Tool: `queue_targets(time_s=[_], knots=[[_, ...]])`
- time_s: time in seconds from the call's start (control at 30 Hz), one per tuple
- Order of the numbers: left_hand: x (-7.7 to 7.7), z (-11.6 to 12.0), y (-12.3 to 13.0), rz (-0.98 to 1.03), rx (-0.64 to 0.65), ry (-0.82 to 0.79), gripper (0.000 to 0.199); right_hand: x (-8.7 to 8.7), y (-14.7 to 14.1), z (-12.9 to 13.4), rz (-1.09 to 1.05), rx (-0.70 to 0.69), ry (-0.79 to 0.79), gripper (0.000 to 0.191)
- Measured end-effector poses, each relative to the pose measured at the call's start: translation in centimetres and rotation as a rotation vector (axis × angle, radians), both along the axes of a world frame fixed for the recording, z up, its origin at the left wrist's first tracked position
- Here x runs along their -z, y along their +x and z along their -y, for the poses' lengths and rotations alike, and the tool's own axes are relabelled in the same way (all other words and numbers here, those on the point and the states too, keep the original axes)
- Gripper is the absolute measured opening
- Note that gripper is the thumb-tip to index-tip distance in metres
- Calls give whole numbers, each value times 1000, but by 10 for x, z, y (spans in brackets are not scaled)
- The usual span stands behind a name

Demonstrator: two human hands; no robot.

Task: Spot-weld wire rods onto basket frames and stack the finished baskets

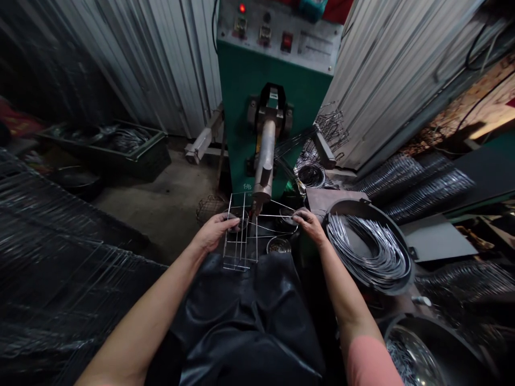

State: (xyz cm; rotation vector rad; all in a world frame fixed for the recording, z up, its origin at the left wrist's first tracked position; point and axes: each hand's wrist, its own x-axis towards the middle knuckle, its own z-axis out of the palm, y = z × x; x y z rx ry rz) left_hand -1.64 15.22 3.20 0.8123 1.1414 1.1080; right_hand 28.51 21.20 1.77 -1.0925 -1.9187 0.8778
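My left hand is closed, thumb and fingers pinching a rectangular wire frame that stands over my lap. My right hand pinches the outer end of a bent wire piece, whose rods run left to the wire frame. Both meet at the electrode tip of a green spot welding machine, just below its thick metal arm. Whether the tip touches the wires, I cannot tell. A small metal bowl sits beneath the bent wire piece.
To the right, a round pan holds coiled wire rings. Below it is a basin with small metal pieces. Stacked wire racks crowd the left side. A green crate stands farther back. A dark apron covers my lap.
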Motion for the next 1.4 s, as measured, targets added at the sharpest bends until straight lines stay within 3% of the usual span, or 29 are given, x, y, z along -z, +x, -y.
queue_targets(time_s=[0.6,0.9,1.0,1.1,1.23,1.4], knots=[[-4,-5,-2,-41,36,-15,21,-3,3,-5,26,-8,-22,21],[0,-6,-2,2,26,12,20,7,4,-5,-15,28,-86,26],[-3,-5,-3,-10,43,16,22,6,13,-10,-80,159,-54,30],[-6,-3,-2,-39,24,32,23,7,28,-18,-125,367,81,35],[-4,-2,-1,-12,-4,24,28,21,51,-21,-25,514,164,37],[5,1,-3,45,-81,-17,34,63,68,5,73,549,71,35]])
